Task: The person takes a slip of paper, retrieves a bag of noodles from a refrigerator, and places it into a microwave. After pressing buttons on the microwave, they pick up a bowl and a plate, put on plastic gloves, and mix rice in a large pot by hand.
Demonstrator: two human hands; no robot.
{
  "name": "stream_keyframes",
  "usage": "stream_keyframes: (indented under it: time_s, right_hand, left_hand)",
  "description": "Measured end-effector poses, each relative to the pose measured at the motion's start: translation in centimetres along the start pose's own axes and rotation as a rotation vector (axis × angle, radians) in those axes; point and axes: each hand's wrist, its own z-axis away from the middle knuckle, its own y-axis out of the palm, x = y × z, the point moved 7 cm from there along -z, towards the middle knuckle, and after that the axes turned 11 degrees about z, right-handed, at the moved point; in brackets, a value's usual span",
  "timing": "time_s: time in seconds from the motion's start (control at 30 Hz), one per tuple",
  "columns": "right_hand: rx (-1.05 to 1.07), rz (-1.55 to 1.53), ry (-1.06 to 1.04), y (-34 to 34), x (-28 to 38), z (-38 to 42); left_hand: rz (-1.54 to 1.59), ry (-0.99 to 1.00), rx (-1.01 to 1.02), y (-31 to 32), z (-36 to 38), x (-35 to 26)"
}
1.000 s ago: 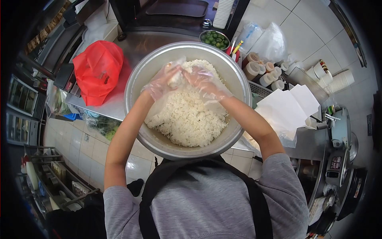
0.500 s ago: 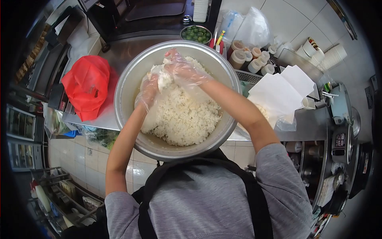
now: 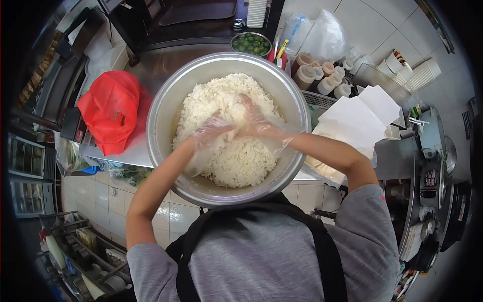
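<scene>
A large round metal pot (image 3: 166,85) holds a heap of cooked white rice (image 3: 226,90). Both hands wear thin clear plastic gloves and are over the middle of the heap. My left hand (image 3: 214,128) comes in from the left, fingers pointing right and curved against the rice. My right hand (image 3: 257,120) faces it from the right, fingers pointing away from me. Between the palms is some rice, cupped by both hands. The fingertips are partly hidden by rice and glove plastic.
Left of the pot lies a red bag (image 3: 110,113). Behind it stands a bowl of small green fruits (image 3: 250,44). To the right are squeeze bottles (image 3: 304,77), white paper sheets (image 3: 352,118) and stacked white cups (image 3: 425,73). The steel counter (image 3: 395,156) runs underneath.
Both hands have come down and toward me from the pot's far side to the heap's middle. My right hand has also moved rightward. The pot appears slightly shifted right in view.
</scene>
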Motion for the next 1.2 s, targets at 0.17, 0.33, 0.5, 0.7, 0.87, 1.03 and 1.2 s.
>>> stream_keyframes:
  time_s: [0.17, 0.33, 0.5, 0.7, 0.87, 1.03, 1.2]
  right_hand:
    - [0.037, -0.279, 0.03, -1.1, 5.1, 1.9]
    - [-0.011, -0.241, -0.223, -1.8, 7.1, 1.7]
    - [0.022, -0.132, -0.351, -2.0, 5.6, 1.0]
    - [0.224, -0.189, 0.048, -2.2, 3.6, -0.8]
    - [0.183, -0.626, 0.36, 0.1, 3.1, -0.5]
    - [0.295, -0.446, 0.187, 2.1, 2.9, -1.8]
    - [0.354, -0.568, 0.032, 1.7, 4.1, -1.1]
  left_hand:
    - [-0.622, 0.316, 0.165, -0.6, -0.8, -1.9]
    - [-0.211, 0.154, 0.182, -1.5, -1.2, -0.2]
    - [-0.21, 0.18, 0.045, -1.7, -0.6, -0.7]
    - [-0.287, 0.329, -0.333, -3.9, 0.2, -1.5]
    - [0.039, 0.266, -0.192, -4.4, -2.3, -1.0]
    - [0.27, 0.31, -0.166, -2.1, -1.6, -3.1]
    - [-0.083, 0.347, -0.397, -3.9, -3.0, -1.3]
